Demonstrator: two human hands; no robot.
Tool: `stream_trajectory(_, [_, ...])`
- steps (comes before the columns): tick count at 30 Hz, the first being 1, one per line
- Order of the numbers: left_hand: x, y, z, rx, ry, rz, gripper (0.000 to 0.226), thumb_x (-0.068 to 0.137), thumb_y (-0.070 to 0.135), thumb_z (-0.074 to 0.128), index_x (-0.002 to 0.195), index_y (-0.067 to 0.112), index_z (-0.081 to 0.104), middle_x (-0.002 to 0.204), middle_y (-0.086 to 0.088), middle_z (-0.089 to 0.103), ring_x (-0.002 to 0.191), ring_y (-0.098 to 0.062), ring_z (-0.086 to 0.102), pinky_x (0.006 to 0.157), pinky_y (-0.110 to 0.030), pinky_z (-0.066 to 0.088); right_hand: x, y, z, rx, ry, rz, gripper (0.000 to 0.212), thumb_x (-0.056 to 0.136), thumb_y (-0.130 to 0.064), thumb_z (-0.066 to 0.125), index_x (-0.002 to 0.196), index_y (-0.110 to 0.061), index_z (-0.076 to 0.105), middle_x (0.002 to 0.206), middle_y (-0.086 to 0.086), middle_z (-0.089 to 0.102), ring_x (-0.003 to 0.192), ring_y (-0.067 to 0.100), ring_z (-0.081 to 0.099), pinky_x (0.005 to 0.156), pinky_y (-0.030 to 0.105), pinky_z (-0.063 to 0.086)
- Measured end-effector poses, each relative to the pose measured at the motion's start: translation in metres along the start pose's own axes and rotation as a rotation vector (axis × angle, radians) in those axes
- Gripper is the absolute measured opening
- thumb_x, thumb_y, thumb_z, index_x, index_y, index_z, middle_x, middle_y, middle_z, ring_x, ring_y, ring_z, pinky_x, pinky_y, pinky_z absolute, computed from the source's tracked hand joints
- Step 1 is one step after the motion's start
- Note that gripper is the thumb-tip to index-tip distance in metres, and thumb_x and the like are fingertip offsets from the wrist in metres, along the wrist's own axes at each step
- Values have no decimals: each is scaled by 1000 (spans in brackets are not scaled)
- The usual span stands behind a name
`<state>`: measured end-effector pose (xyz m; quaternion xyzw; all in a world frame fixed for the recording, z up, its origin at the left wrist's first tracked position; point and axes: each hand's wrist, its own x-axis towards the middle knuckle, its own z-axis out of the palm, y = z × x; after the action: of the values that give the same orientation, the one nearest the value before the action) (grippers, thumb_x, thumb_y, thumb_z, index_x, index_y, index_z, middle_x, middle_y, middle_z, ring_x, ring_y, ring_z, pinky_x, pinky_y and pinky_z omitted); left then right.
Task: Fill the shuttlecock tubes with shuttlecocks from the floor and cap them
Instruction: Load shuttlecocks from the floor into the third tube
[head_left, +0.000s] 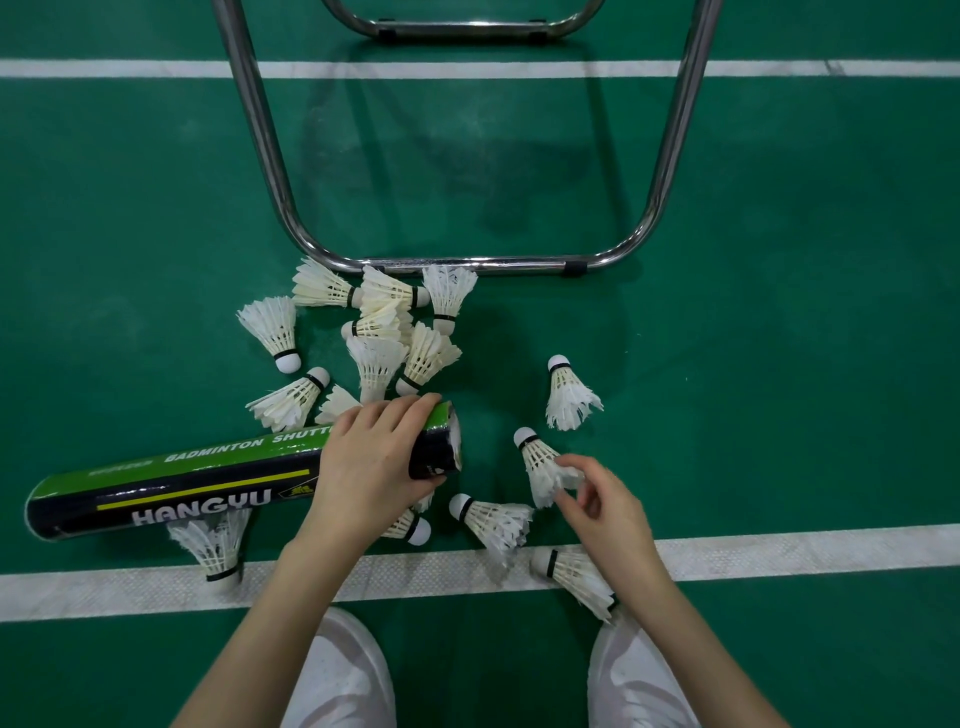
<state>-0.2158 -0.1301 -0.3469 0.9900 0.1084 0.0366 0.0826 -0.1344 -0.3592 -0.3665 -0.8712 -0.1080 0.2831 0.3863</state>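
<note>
My left hand (371, 460) grips a green and black shuttlecock tube (171, 486) near its open right end, holding it nearly level above the floor. White feathers show inside that mouth. My right hand (597, 506) pinches the feather skirt of a white shuttlecock (540, 462) just right of the tube mouth, its cork pointing up and left. Several more shuttlecocks lie on the green floor: a pile (379, 332) behind the tube, one alone (569, 395) to the right, others (493, 522) near the white line. No cap is in view.
A chrome tubular chair frame (467, 265) stands on the floor just beyond the pile. A white court line (779, 551) runs across in front of my knees (343, 675). Another shuttlecock (213, 545) stands under the tube's left part.
</note>
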Motion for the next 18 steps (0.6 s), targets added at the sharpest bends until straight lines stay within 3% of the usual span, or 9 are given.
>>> stream_trajectory(2, [0, 1, 0, 2, 0, 3, 82, 51, 42, 86, 121, 14, 55, 110, -3, 65, 93, -28, 62, 80, -40, 48, -4, -1, 1, 75, -40, 33, 31, 90, -16, 57, 116, -31, 58, 77, -4, 57, 69, 12, 54, 68, 25, 46])
stream_trajectory(4, [-1, 1, 0, 2, 1, 5, 82, 49, 41, 86, 121, 14, 55, 110, -3, 65, 93, -28, 62, 80, -40, 48, -6, -5, 1, 103, -71, 45, 35, 91, -16, 55, 122, -33, 55, 93, -6, 63, 79, 4, 60, 73, 19, 48])
stream_trajectory(7, [-2, 2, 1, -1, -2, 5, 83, 48, 40, 87, 120, 13, 56, 110, -3, 65, 93, -28, 62, 80, -40, 48, -7, -12, 2, 195, -98, 84, 36, 92, -18, 53, 124, -34, 53, 114, -10, 57, 69, -6, 57, 57, 7, 42])
stream_trajectory(8, [-2, 2, 1, -1, -2, 6, 83, 48, 40, 87, 120, 13, 56, 109, -3, 65, 92, -28, 62, 79, -40, 48, -7, -15, 1, 243, -86, 84, 33, 92, -19, 54, 121, -33, 55, 116, -12, 56, 71, -8, 57, 61, 7, 43])
stream_trajectory(11, [-2, 2, 1, -1, 0, 9, 83, 47, 39, 87, 120, 13, 56, 109, -3, 65, 92, -28, 62, 79, -40, 48, -7, -25, -3, 354, 19, 29, 19, 90, -19, 57, 103, -31, 64, 107, -16, 65, 96, -3, 59, 88, 18, 46])
stream_trajectory(14, [-3, 2, 0, -5, -4, 15, 83, 48, 39, 87, 120, 14, 55, 110, -3, 65, 93, -28, 62, 79, -39, 48, -6, -40, -9, 510, 42, -6, 17, 90, -10, 56, 92, -25, 66, 98, -11, 68, 93, -3, 61, 82, 13, 46])
stream_trajectory(18, [-4, 8, -3, -21, 0, 44, 81, 52, 39, 85, 121, 14, 52, 112, -3, 64, 95, -27, 62, 80, -40, 48, -2, -56, -8, 644, 3, -64, 20, 90, -1, 53, 95, -17, 63, 97, -4, 68, 89, 0, 63, 75, 11, 47])
